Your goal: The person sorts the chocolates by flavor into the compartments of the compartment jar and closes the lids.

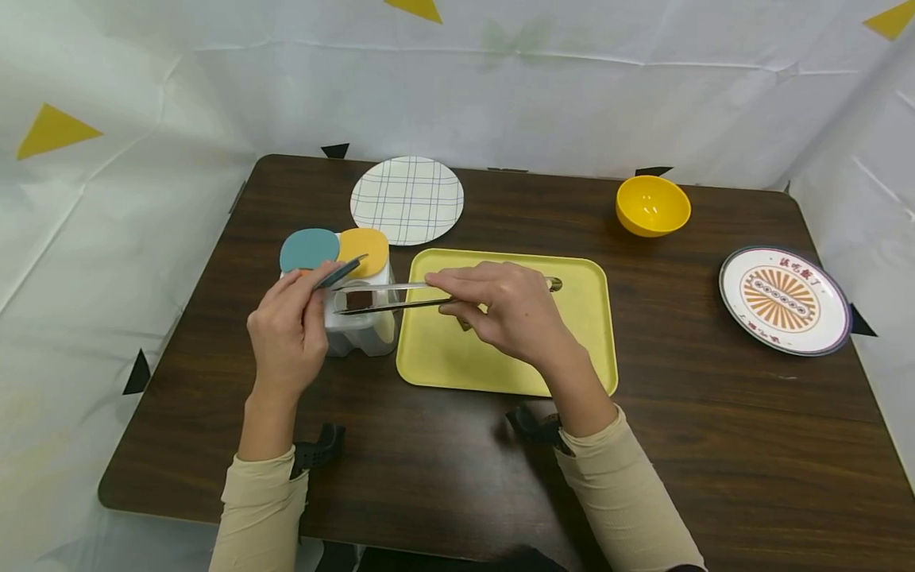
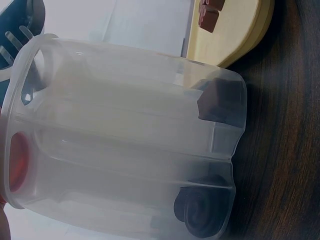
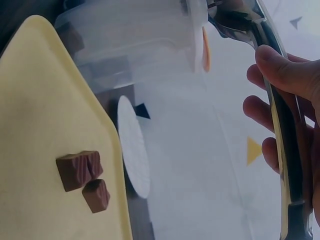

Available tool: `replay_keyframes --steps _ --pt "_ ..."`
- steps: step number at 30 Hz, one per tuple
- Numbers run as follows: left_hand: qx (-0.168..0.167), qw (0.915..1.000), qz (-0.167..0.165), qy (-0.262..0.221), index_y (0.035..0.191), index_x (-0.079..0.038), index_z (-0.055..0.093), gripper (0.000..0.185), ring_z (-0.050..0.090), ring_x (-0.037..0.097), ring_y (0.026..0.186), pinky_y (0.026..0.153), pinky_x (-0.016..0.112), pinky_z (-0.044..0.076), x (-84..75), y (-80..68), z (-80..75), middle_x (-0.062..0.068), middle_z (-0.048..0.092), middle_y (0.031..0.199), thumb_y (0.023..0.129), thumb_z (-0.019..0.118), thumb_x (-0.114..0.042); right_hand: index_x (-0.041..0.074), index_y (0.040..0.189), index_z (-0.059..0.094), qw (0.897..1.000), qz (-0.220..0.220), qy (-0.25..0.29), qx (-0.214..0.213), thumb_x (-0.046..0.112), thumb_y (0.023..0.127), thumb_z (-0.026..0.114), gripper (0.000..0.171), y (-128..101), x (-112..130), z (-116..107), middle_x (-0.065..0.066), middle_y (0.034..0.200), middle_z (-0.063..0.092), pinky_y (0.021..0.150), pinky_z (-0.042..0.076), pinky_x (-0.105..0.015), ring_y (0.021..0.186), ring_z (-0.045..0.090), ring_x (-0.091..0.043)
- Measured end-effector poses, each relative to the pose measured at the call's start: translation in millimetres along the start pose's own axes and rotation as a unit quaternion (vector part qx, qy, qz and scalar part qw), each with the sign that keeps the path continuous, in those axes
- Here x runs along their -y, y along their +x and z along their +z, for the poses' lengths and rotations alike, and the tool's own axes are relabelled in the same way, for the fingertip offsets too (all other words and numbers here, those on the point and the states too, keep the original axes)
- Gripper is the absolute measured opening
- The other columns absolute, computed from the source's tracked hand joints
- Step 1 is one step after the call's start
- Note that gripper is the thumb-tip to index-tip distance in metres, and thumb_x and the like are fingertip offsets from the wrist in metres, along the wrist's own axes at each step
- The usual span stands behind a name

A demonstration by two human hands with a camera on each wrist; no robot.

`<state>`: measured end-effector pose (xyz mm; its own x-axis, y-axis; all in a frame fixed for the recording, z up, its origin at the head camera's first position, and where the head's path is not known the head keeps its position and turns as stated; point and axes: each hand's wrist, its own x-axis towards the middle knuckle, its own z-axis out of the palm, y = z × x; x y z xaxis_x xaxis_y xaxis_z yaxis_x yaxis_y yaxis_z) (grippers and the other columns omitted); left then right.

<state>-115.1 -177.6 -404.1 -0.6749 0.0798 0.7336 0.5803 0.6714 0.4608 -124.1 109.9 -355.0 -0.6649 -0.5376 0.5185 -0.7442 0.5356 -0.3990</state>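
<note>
My left hand [image 1: 287,338] pinches a raised blue-grey lid [image 1: 341,272] of a clear plastic storage container [image 1: 360,338]. My right hand [image 1: 503,310] grips metal tongs [image 1: 400,295], their tips over the container's uncovered compartment. A brown block [image 1: 359,299] shows between the tips; whether they hold it I cannot tell. In the left wrist view, a dark block [image 2: 220,101] and a dark round swirled piece [image 2: 202,207] lie at the container's bottom in separate compartments. Several brown chocolate pieces [image 3: 75,172] rest on the yellow tray [image 3: 30,110], mostly hidden by my right hand in the head view.
Teal [image 1: 310,249] and yellow [image 1: 364,250] lids cover the container's rear compartments. Behind stands a checked plate [image 1: 407,199]. A yellow bowl [image 1: 652,206] and a patterned plate [image 1: 785,300] are on the right of the dark wooden table [image 1: 429,453]. White sheeting surrounds it.
</note>
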Motion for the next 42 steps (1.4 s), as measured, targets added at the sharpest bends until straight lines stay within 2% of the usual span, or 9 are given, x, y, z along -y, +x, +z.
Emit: replay_keyframes --steps 12,19,25,30,33,35,37,40,42 --pt "-0.001 1.0 0.001 -0.005 0.121 -0.003 0.07 0.033 0.069 0.028 0.096 0.104 0.043 0.043 0.0 0.1 0.0 0.009 0.072 0.11 0.101 0.047 -0.017 0.018 0.123 0.071 1.0 -0.002 0.009 -0.005 0.02 0.081 0.081 0.043 -1 1 -1 0.004 0.114 0.071 0.053 0.041 -0.024 0.069 0.061 -0.006" --pt "0.001 1.0 -0.001 -0.005 0.12 -0.003 0.07 0.032 0.069 0.029 0.096 0.104 0.043 0.043 -0.7 0.2 -0.1 0.01 0.072 0.11 0.1 0.048 -0.016 0.019 0.126 0.069 1.0 0.011 0.014 0.0 0.021 0.078 0.083 0.05 -7 -2 -6 0.009 0.1 0.074 0.053 0.042 -0.025 0.08 0.067 -0.006" --pt "0.002 1.0 -0.002 -0.005 0.12 -0.003 0.07 0.032 0.068 0.029 0.096 0.104 0.043 0.042 -1.1 0.3 -0.3 0.01 0.072 0.109 0.1 0.048 -0.016 0.02 0.127 0.069 0.999 0.034 0.0 -0.002 0.021 0.075 0.086 0.055 -20 -8 -12 0.006 0.113 0.072 0.052 0.041 -0.026 0.086 0.068 -0.012" --pt "-0.001 1.0 -0.001 -0.008 0.12 -0.004 0.07 0.032 0.069 0.028 0.093 0.104 0.044 0.043 -1.7 0.8 -0.6 0.009 0.073 0.108 0.099 0.049 -0.014 0.02 0.129 0.067 0.998 0.056 -0.002 -0.011 0.019 0.073 0.087 0.059 -34 -15 -20 0.002 0.113 0.072 0.06 0.048 -0.031 0.091 0.069 -0.015" --pt "-0.004 0.9999 0.002 -0.013 0.12 -0.005 0.071 0.031 0.069 0.027 0.092 0.103 0.045 0.043 -2.1 1.4 -0.3 0.008 0.073 0.107 0.098 0.05 -0.012 0.019 0.131 0.065 0.997 0.075 0.003 -0.008 0.018 0.074 0.086 0.061 -46 -23 -26 0.001 0.114 0.071 0.064 0.05 -0.033 0.09 0.068 -0.016" --pt "-0.004 0.9999 0.003 -0.016 0.119 -0.006 0.071 0.03 0.07 0.027 0.09 0.103 0.046 0.043 -2.4 1.9 0.0 0.007 0.073 0.108 0.097 0.051 -0.011 0.019 0.133 0.064 0.995 0.096 -0.001 -0.006 0.019 0.075 0.086 0.062 -56 -29 -29 0.001 0.115 0.071 0.06 0.048 -0.033 0.089 0.067 -0.016" --pt "-0.003 0.9998 0.004 -0.019 0.119 -0.007 0.071 0.03 0.07 0.026 0.089 0.103 0.046 0.043 -2.6 2.3 0.4 0.007 0.073 0.109 0.097 0.051 -0.01 0.019 0.134 0.063 0.992 0.123 -0.008 -0.005 0.02 0.075 0.085 0.063 -67 -36 -33 0.002 0.117 0.07 0.061 0.048 -0.034 0.09 0.066 -0.015" --pt "-0.003 0.9998 0.005 -0.021 0.119 -0.007 0.071 0.03 0.07 0.026 0.088 0.103 0.046 0.043 -2.8 2.4 0.6 0.007 0.073 0.11 0.097 0.052 -0.01 0.019 0.135 0.062 0.984 0.177 -0.023 -0.015 0.019 0.076 0.084 0.063 -84 -47 -38 0.001 0.113 0.071 0.061 0.05 -0.036 0.088 0.067 -0.016" --pt "-0.005 0.9998 0.005 -0.021 0.118 -0.007 0.072 0.029 0.07 0.026 0.09 0.103 0.046 0.043 -2.8 2.5 0.8 0.007 0.073 0.11 0.096 0.053 -0.009 0.018 0.135 0.062 0.976 0.215 -0.032 -0.028 0.019 0.077 0.084 0.062 -95 -53 -41 -0.001 0.11 0.071 0.066 0.051 -0.038 0.085 0.067 -0.018"
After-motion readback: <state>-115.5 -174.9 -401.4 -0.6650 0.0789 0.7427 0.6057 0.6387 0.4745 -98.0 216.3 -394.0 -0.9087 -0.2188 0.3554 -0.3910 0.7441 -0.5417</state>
